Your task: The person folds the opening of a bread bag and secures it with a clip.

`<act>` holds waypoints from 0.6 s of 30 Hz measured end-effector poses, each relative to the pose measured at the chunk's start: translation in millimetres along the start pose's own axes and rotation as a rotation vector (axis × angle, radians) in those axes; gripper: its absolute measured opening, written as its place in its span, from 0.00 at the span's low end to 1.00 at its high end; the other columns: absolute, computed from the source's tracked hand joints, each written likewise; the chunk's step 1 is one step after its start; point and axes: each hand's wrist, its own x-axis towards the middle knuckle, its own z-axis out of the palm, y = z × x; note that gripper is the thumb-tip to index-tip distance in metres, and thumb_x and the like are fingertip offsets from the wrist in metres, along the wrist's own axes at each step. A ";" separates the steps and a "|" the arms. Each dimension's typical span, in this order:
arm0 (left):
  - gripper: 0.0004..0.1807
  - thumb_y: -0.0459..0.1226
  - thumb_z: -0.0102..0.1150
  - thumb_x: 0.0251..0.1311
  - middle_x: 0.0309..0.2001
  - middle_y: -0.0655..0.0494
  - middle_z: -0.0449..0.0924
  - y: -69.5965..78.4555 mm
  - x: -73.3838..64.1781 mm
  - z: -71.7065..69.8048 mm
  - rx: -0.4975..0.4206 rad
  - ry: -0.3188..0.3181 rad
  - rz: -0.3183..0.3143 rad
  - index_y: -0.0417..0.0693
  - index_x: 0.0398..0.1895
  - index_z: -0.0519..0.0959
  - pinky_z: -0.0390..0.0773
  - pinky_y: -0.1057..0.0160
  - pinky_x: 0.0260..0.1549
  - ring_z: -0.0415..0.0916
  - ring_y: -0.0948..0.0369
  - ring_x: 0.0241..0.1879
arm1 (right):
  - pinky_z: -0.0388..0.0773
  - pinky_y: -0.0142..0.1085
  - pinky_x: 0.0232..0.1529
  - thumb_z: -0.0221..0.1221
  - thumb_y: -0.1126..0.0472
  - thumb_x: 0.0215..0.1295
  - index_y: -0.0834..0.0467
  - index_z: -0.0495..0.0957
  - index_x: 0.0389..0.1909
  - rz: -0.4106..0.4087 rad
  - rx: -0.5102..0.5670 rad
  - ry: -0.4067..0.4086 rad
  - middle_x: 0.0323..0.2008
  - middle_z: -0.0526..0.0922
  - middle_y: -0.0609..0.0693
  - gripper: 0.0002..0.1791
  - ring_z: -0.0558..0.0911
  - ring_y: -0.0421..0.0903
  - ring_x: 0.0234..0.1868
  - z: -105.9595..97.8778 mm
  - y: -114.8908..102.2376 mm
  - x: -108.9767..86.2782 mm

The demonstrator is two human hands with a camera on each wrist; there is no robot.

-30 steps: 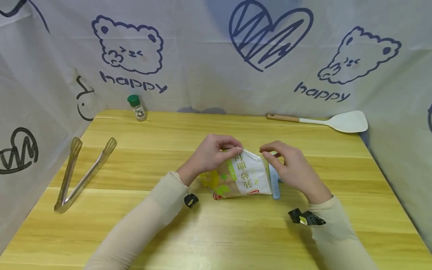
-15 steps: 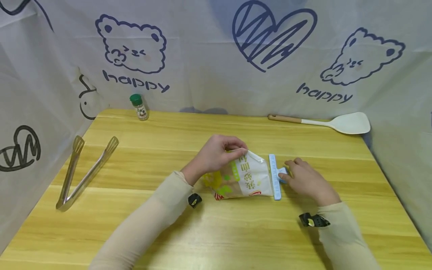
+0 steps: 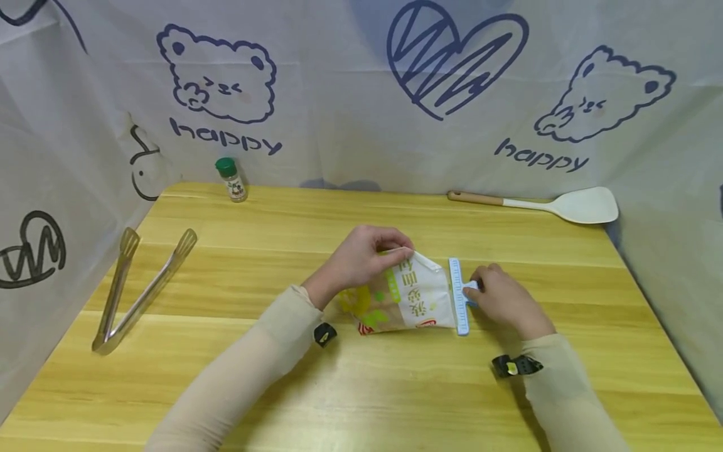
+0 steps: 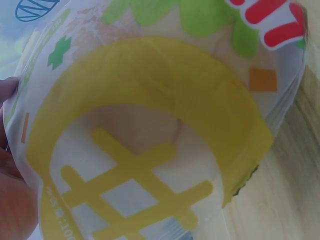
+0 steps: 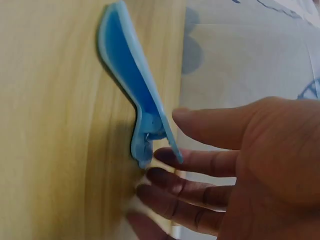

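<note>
A plastic bread bag, printed in white, green and yellow, lies on the wooden table. My left hand pinches its top edge, where the white rim is folded over. The bag's yellow print fills the left wrist view, with only part of the hand at its left edge. Just right of the bag's open end lies a light blue bag clip. My right hand is at the clip's handle. From the right wrist view, the thumb stands apart above the handle and the extended fingers reach beside and behind it.
Metal tongs lie spread at the left. A green-capped seasoning bottle stands at the back left. Along the back right edge rests a white spatula with a wooden handle. A printed cloth hangs behind the table.
My right hand has left the bag's edge and moved down and right to the clip's handle. My left hand keeps its pinch on the bag with little movement.
</note>
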 end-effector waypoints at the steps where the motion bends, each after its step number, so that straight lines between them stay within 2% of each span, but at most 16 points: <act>1: 0.06 0.34 0.62 0.66 0.36 0.56 0.85 0.3 0.1 -0.2 -0.001 0.000 -0.001 0.40 0.40 0.85 0.79 0.67 0.34 0.81 0.66 0.32 | 0.74 0.48 0.39 0.58 0.59 0.71 0.70 0.76 0.45 0.001 0.019 -0.001 0.39 0.73 0.60 0.16 0.74 0.52 0.37 -0.8 0.9 1.2; 5: 0.06 0.34 0.62 0.66 0.36 0.56 0.85 0.6 0.6 -0.6 -0.001 0.004 -0.004 0.40 0.40 0.85 0.79 0.67 0.34 0.81 0.66 0.32 | 0.73 0.44 0.35 0.56 0.61 0.71 0.68 0.75 0.40 0.037 0.093 -0.021 0.36 0.75 0.58 0.11 0.74 0.51 0.35 -4.6 3.3 2.7; 11: 0.06 0.34 0.62 0.66 0.36 0.56 0.85 -0.1 -1.5 -1.8 -0.003 0.003 -0.021 0.40 0.40 0.85 0.79 0.67 0.34 0.80 0.66 0.33 | 0.70 0.40 0.31 0.52 0.59 0.75 0.65 0.69 0.44 0.075 0.135 -0.086 0.32 0.74 0.55 0.11 0.72 0.49 0.31 -8.0 0.8 1.6; 15: 0.06 0.34 0.62 0.66 0.36 0.57 0.85 -1.2 -1.0 -1.3 0.001 0.002 -0.012 0.41 0.41 0.85 0.79 0.67 0.34 0.80 0.66 0.32 | 0.72 0.41 0.33 0.53 0.59 0.75 0.65 0.68 0.46 0.046 0.150 -0.072 0.36 0.75 0.57 0.12 0.74 0.49 0.34 -11.2 0.3 -1.5; 18: 0.06 0.34 0.62 0.66 0.36 0.57 0.85 -1.3 -0.5 -1.2 -0.002 0.005 -0.014 0.41 0.41 0.85 0.79 0.67 0.34 0.81 0.66 0.32 | 0.75 0.42 0.35 0.54 0.60 0.74 0.68 0.66 0.51 0.032 0.196 -0.042 0.40 0.76 0.60 0.15 0.76 0.51 0.36 -16.0 -0.3 -3.8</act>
